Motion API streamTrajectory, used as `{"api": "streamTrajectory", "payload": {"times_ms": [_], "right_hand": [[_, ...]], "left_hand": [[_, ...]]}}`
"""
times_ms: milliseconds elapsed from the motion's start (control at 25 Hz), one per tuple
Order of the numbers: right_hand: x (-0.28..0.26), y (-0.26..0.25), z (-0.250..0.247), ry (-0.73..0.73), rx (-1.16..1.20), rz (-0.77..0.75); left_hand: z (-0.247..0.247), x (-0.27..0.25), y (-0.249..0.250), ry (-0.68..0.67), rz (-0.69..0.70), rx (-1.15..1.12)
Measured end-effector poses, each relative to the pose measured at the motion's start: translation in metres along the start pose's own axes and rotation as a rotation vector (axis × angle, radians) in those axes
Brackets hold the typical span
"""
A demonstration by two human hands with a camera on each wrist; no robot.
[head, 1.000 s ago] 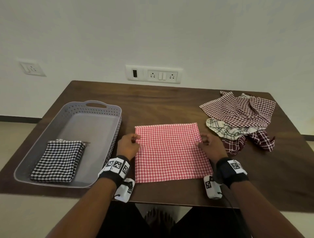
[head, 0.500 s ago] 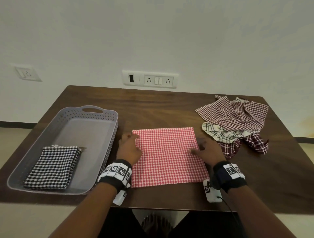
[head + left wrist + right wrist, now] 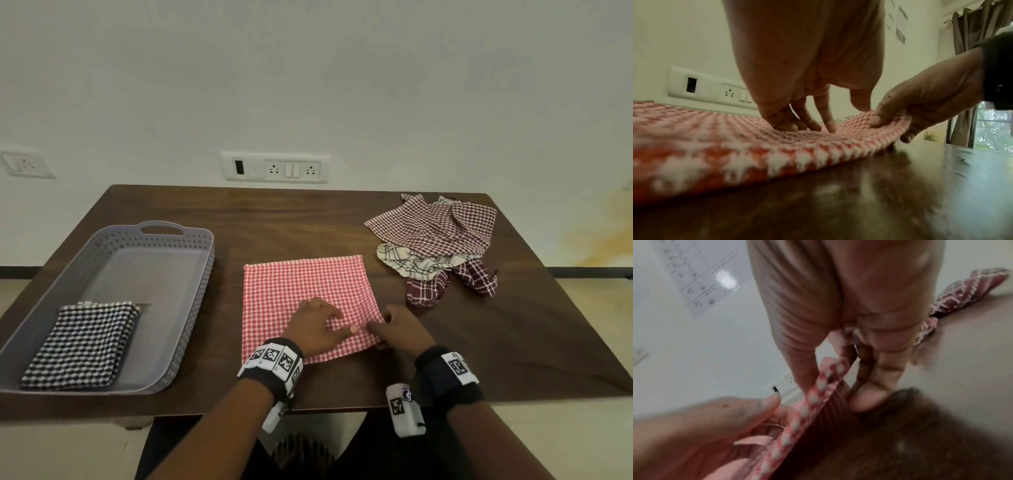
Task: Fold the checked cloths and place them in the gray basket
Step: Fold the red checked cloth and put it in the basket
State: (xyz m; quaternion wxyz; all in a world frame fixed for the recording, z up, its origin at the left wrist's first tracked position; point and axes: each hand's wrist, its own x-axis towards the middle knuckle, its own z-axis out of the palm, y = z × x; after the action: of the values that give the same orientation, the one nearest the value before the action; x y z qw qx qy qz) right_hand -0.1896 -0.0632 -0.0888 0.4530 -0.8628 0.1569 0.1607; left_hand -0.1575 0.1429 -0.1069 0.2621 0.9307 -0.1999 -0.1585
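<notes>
A red checked cloth (image 3: 301,291) lies flat in the middle of the table. My left hand (image 3: 325,320) rests on its near right part, the fingertips (image 3: 813,126) pressing down on the fabric. My right hand (image 3: 378,330) pinches the cloth's right edge (image 3: 828,381) close to the near corner, thumb on top and fingers underneath, and the edge is lifted a little off the wood. At the left stands the gray basket (image 3: 191,291), with a folded black-and-white checked cloth (image 3: 82,342) in its near end.
A loose pile of checked cloths (image 3: 438,236), maroon and cream, lies at the back right of the dark wooden table (image 3: 291,219). The table's near edge is just below my wrists. A wall with sockets stands behind the table.
My left hand has crossed from the cloth's left edge to its near right part. My right hand has slid down the right edge toward the near corner and pinched it.
</notes>
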Motion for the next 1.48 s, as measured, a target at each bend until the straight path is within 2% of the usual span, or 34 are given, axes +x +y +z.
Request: {"api": "streamTrajectory", "payload": {"times_ms": [80, 120, 240, 360, 440, 520, 600, 720, 800, 960, 1040, 1120, 1200, 1280, 1400, 1480], "right_hand": [[-0.009, -0.006, 0.003, 0.034, 0.355, -0.020], [-0.011, -0.009, 0.004, 0.066, 0.413, -0.062], [-0.012, -0.018, -0.001, 0.122, 0.382, -0.221], [-0.007, -0.018, -0.013, 0.055, 0.413, -0.274], [-0.006, -0.008, -0.025, -0.096, 0.355, -0.287], [-0.009, 0.002, -0.034, -0.184, 0.139, -0.309], [-0.014, 0.006, -0.036, -0.129, -0.016, -0.360], [-0.017, 0.012, -0.031, 0.038, -0.046, -0.497], [-0.017, 0.014, -0.031, 0.088, -0.051, -0.565], [-0.015, -0.004, -0.046, 0.037, 0.198, -0.483], [0.001, -0.020, -0.043, 0.059, 0.330, -0.402], [0.027, -0.028, -0.031, 0.086, 0.397, -0.271], [0.053, -0.021, -0.018, 0.132, 0.264, -0.165], [0.067, -0.007, -0.010, 0.151, 0.129, -0.134], [0.070, 0.010, -0.008, 0.186, 0.054, -0.175], [0.066, 0.011, -0.009, 0.196, -0.008, -0.201]], "left_hand": [[-0.001, -0.005, 0.002, -0.070, 0.008, 0.054], [-0.002, -0.009, 0.003, -0.094, 0.015, 0.093], [0.000, -0.017, 0.000, -0.064, 0.070, 0.125], [-0.011, -0.029, -0.019, 0.003, 0.081, 0.093], [-0.023, -0.039, -0.041, 0.047, 0.034, 0.066], [-0.036, -0.050, -0.066, 0.112, -0.021, 0.028], [-0.045, -0.062, -0.086, 0.165, -0.034, -0.039], [-0.055, -0.079, -0.097, 0.176, 0.007, -0.097], [-0.066, -0.085, -0.095, 0.206, -0.017, -0.215], [-0.089, -0.082, -0.075, 0.330, -0.078, -0.572], [-0.089, -0.064, -0.073, 0.407, -0.176, -0.639], [-0.083, -0.039, -0.082, 0.464, -0.326, -0.591], [-0.074, -0.022, -0.092, 0.437, -0.448, -0.460], [-0.067, -0.019, -0.094, 0.398, -0.517, -0.391], [-0.063, -0.026, -0.098, 0.396, -0.531, -0.437], [-0.060, -0.028, -0.101, 0.386, -0.525, -0.359]]}}
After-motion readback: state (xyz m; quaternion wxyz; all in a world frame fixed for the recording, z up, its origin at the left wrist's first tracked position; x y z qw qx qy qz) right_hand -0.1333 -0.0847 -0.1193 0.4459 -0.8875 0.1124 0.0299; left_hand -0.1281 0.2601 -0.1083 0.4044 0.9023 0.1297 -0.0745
